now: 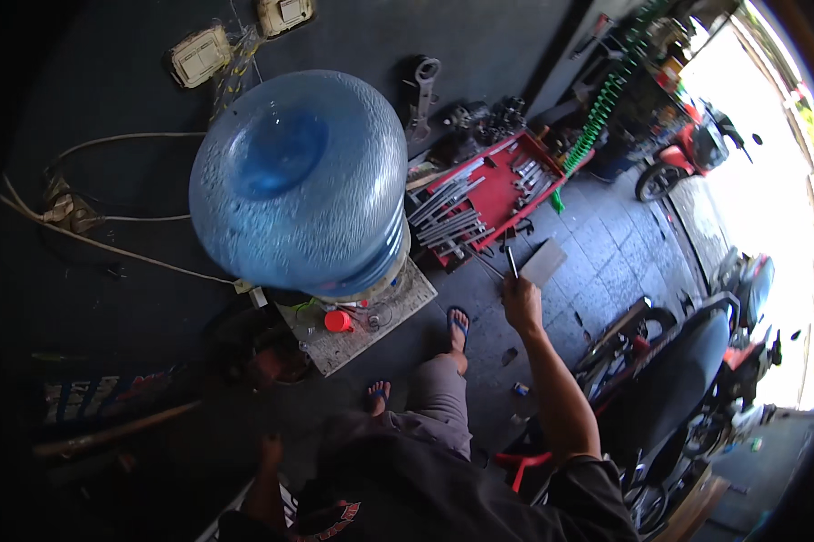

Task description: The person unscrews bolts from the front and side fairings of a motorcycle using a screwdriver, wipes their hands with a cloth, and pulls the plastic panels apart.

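Observation:
My right hand (522, 303) is stretched forward at the end of my bare forearm, its fingers closed round a slim dark-handled tool (513, 260) with a bright streak along it. The exact kind of tool is too small to tell. Just beyond the hand lies the near edge of a red tool tray (493, 203), which holds long metal wrenches and rods (452, 221). A flat brownish-grey square piece (544, 263) shows beside the hand; I cannot tell whether the hand touches it. My left hand (271, 449) hangs low in deep shadow, and its fingers do not show clearly.
A big blue water bottle (299, 181) stands bottom-up above a small table (335, 354) with a red-capped item (338, 321). Motorcycles (669, 388) fill the right side. A green coiled hose (597, 117) hangs beyond the tray. Cables (127, 217) run along the dark wall.

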The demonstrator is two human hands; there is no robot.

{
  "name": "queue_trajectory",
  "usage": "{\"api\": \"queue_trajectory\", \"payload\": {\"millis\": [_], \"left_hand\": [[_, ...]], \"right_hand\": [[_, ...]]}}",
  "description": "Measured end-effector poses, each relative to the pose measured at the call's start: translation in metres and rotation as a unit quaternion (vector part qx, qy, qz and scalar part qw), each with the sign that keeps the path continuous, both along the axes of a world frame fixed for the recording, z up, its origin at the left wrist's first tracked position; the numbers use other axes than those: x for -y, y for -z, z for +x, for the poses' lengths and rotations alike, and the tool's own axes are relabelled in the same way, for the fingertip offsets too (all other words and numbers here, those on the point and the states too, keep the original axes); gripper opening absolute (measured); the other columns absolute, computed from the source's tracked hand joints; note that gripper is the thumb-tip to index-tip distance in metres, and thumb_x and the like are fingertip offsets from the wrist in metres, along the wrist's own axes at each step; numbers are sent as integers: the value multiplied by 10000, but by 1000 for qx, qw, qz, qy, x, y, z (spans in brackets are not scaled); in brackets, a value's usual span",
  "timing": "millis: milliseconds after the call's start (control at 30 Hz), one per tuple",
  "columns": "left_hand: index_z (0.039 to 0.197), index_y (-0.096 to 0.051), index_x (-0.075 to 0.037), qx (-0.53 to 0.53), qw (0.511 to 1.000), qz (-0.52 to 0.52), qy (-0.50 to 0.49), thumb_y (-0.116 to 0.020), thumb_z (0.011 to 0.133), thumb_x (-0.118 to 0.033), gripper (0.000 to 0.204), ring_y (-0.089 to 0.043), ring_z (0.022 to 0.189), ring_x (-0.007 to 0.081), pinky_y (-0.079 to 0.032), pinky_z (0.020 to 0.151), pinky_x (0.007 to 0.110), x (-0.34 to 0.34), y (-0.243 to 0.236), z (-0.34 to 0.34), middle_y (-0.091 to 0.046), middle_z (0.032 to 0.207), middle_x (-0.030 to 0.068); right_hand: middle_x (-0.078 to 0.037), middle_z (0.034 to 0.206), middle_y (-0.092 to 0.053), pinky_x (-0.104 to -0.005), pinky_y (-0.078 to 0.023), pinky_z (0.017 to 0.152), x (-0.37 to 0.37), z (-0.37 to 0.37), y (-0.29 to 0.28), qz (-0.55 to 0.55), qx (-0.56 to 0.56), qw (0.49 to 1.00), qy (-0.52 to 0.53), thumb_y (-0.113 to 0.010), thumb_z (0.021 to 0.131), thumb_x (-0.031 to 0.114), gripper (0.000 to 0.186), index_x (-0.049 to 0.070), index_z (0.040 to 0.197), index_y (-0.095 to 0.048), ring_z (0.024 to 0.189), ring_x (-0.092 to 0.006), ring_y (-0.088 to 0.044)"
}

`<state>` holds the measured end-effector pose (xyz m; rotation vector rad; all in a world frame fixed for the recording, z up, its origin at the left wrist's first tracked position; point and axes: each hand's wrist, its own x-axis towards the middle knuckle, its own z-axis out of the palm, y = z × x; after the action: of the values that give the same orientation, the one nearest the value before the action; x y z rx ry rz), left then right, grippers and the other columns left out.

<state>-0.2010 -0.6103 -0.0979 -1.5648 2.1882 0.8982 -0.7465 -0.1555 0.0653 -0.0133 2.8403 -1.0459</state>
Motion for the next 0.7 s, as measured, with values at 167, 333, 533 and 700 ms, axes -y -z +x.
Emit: {"api": "queue_trajectory", "payload": {"millis": [167,333,533,700], "left_hand": [[1106,-626,-27,71,991,77,-81,-595,905,-258,308,-629,929,322,-504,782,433,-151,-25,22,-644,1039,172],[1084,-643,-90,2,994,110,6,-595,877,-292,294,-620,860,286,-513,710,435,-279,-57,-50,-638,1027,123],[1081,-646,-150,87,911,-27,403,-566,889,-319,268,-611,824,260,-511,683,431,-312,-69,-91,-626,1017,84],[1132,-606,-165,-154,774,253,-560,-519,958,-303,239,-616,824,271,-505,664,442,-336,-72,-87,-607,953,73]], "right_hand": [[-240,769,-664,-514,-515,693,-10,-85,8,158,10,962,-223,-515,918,182,211,6,892,-629,747,-428,-653],[-232,830,-677,-511,-532,713,7,-161,17,172,45,889,-422,-525,857,116,178,37,964,-643,792,-409,-671],[-225,900,-677,-500,-540,719,32,-230,95,190,92,811,-546,-520,824,87,233,70,998,-674,879,-390,-670],[-154,1014,-671,-440,-522,791,10,-243,249,10,-210,818,-536,-567,856,211,234,102,1025,-686,935,-358,-632]]}}
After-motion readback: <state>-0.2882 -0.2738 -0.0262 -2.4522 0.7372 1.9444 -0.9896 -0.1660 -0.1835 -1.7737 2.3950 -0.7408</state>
